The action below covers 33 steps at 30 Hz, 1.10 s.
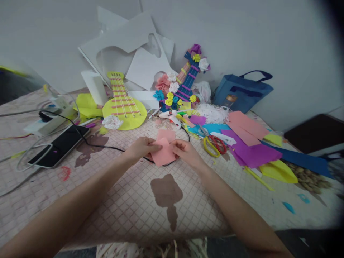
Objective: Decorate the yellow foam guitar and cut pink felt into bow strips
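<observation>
In the middle of the table, my left hand (145,147) and my right hand (184,149) pinch a square of pink paper (162,156) from both sides. Another pink piece (166,135) shows just behind it; whether the two are joined I cannot tell. Beyond my hands lies a white hot glue gun (173,116), its black cord running under the paper. Yellow-handled scissors (211,146) and red-handled scissors (219,143) rest to the right of my right hand.
Behind stand a yellow paper guitar (123,104) and a flower-covered blue one (188,82). Left are a phone (60,145) and a power strip (51,122) with cables. Purple paper (249,152), a blue bag (242,91) and peanuts (309,177) lie right. White board offcuts (145,68) lean on the wall.
</observation>
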Each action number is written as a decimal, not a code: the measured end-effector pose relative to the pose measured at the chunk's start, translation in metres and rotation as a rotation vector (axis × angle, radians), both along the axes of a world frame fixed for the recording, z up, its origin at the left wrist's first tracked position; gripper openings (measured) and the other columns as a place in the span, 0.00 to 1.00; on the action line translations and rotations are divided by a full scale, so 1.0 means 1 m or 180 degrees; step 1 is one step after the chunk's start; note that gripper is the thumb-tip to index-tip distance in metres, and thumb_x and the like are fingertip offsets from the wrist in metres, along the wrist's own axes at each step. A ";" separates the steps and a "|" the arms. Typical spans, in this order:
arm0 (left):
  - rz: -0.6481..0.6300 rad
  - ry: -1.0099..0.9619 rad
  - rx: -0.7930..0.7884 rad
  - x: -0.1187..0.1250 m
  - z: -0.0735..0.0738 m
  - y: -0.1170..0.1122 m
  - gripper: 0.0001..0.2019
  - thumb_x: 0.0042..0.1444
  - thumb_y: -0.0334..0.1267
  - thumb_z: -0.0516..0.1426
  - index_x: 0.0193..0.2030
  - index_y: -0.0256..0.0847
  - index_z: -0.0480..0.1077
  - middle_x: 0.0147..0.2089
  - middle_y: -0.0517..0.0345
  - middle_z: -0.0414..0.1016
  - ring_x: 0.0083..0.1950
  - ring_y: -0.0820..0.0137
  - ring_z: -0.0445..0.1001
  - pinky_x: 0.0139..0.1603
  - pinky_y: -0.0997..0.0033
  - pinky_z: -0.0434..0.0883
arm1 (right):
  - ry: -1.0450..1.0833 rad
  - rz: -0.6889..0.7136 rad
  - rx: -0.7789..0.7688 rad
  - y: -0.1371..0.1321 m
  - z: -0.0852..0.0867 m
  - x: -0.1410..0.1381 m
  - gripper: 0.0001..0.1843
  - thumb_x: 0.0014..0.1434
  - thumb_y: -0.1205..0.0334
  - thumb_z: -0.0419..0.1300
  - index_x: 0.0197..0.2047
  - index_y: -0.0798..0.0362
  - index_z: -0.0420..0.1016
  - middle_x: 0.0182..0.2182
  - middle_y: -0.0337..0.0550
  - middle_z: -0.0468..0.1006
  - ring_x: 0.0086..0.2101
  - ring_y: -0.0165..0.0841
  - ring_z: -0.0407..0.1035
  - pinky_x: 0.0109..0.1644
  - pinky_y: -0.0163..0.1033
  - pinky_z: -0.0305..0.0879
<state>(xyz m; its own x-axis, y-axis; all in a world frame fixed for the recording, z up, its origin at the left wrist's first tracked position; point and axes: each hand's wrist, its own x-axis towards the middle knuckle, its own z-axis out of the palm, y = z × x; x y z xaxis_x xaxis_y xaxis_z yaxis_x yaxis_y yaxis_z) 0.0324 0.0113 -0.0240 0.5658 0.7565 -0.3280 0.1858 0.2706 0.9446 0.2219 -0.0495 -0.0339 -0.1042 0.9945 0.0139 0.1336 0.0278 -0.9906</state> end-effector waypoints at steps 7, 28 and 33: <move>-0.0397 0.0129 0.0036 0.003 0.003 -0.007 0.12 0.43 0.42 0.64 0.25 0.35 0.70 0.21 0.59 0.70 0.22 0.74 0.69 0.24 0.74 0.69 | 0.0202 -0.0426 -0.0040 -0.002 0.001 -0.007 0.19 0.50 0.44 0.62 0.27 0.53 0.68 0.21 0.34 0.66 0.21 0.25 0.60 0.24 0.32 0.59; 0.0418 -0.0403 -0.0309 0.004 -0.001 -0.001 0.21 0.41 0.45 0.67 0.38 0.33 0.71 0.31 0.52 0.78 0.30 0.71 0.76 0.33 0.72 0.73 | 0.0141 -0.0206 -0.0302 0.002 -0.006 0.003 0.19 0.47 0.47 0.65 0.26 0.53 0.66 0.16 0.32 0.67 0.17 0.23 0.59 0.16 0.29 0.51; 0.0425 -0.0632 -0.0319 0.007 -0.004 -0.005 0.20 0.41 0.43 0.67 0.39 0.33 0.72 0.34 0.51 0.79 0.33 0.70 0.77 0.36 0.71 0.73 | 0.0121 -0.0260 -0.0205 0.002 -0.005 -0.001 0.19 0.48 0.46 0.64 0.26 0.53 0.65 0.15 0.32 0.68 0.15 0.23 0.58 0.17 0.30 0.53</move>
<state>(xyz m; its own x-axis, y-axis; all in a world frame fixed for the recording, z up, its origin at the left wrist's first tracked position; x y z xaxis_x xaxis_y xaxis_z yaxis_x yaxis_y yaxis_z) 0.0390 0.0066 -0.0279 0.5240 0.7981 -0.2976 -0.0443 0.3745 0.9262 0.2205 -0.0474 -0.0393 -0.0233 0.9986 -0.0479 0.0952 -0.0455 -0.9944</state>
